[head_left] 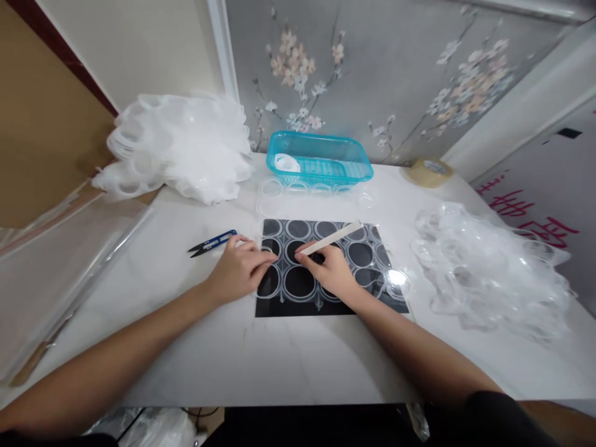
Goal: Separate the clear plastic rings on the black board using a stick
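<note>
- Two bare hands work on a clear plastic sheet of moulded rings (298, 283), which lies on a black mat (279, 308) at the middle of the white desk (261, 354).
- The left hand (239, 268) rests on the sheet's left edge with its fingers spread down on the plastic; its grip closes on nothing.
- The right hand (333, 270) has its grip closed around a flat wooden stick (331, 238), which slants up and to the right, its lower end at a ring in the middle row.
- Every ring that shows on this sheet looks to sit in its place, so the sheet appears barely begun.
- One round clear piece (287, 162) lies in the turquoise basket (321, 178) at the back; little seems to have been collected so far.
- A second clear sheet (307, 189) lies between the basket and the mat.
- A tall heap of clear sheets (186, 146) stands at the back left and a looser heap (488, 267) at the right; whether either is finished cannot be told.
- Blue thread snips (212, 243) lie just left of the left hand, untouched, and a roll of tape (429, 171) sits at the back right.
</note>
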The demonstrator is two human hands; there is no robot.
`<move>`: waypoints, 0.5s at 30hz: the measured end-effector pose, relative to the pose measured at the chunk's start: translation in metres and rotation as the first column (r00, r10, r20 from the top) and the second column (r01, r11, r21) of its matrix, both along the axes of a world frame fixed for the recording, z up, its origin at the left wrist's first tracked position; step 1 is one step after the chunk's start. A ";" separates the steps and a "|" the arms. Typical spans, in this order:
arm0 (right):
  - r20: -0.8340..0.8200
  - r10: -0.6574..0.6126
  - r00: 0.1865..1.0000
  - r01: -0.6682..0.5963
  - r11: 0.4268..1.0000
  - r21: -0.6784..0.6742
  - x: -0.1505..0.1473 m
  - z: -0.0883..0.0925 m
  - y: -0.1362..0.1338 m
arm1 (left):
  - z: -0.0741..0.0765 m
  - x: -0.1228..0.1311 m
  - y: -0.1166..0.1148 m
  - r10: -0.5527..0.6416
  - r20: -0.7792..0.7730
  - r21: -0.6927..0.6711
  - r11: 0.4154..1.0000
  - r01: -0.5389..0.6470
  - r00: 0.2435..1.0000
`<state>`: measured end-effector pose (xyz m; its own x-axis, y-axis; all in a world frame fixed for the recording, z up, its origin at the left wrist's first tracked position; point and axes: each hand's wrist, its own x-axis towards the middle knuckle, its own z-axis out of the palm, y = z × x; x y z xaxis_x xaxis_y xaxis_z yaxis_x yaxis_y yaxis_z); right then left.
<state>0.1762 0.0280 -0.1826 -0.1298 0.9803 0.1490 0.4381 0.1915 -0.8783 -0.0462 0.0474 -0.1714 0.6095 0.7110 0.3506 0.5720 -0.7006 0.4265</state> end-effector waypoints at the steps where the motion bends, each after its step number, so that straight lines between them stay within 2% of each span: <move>1: 0.018 0.006 1.000 -0.006 1.000 0.007 0.000 -0.001 -0.001 | -0.004 0.002 -0.002 -0.050 -0.093 0.126 0.990 0.062 0.994; 3: 0.051 0.013 0.999 -0.014 1.000 0.021 0.000 -0.002 -0.003 | -0.009 0.006 -0.006 -0.093 -0.232 0.279 0.947 0.158 0.968; 6: 0.058 -0.003 0.998 0.001 1.000 0.025 -0.001 -0.002 -0.003 | -0.010 0.010 -0.011 -0.075 -0.314 0.384 0.902 0.199 0.946; 15: 0.090 -0.004 0.996 0.003 1.000 0.010 -0.002 0.000 -0.005 | -0.009 0.012 -0.016 -0.098 -0.411 0.363 0.894 0.261 0.906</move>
